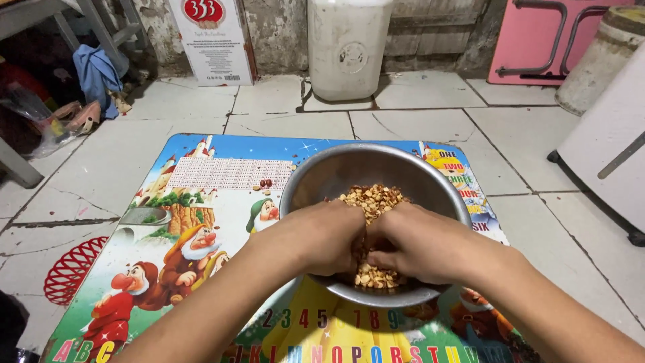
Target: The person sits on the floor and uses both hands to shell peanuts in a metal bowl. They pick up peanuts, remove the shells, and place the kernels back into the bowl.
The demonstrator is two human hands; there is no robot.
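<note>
**Both hands in the peanut bowl**

My left hand (322,238) and my right hand (410,242) are both down inside the metal bowl (316,181), side by side and touching at the knuckles. Each is curled loosely around some of the peanuts (373,199), fingers bent inward and buried in the heap, so I cannot tell how tightly either one grips. The peanuts are pale and skinned, piled in the middle of the bowl and showing above and below my hands.

The bowl sits on a low counter (201,202) with a colourful cartoon top, toward its right side. A few darker peanuts (266,183) lie loose on the counter just left of the bowl's rim. Beyond it, on the tiled floor (430,124), a white plastic container (348,47) stands against the wall, with a red wire piece (70,269) at the counter's left edge.
</note>
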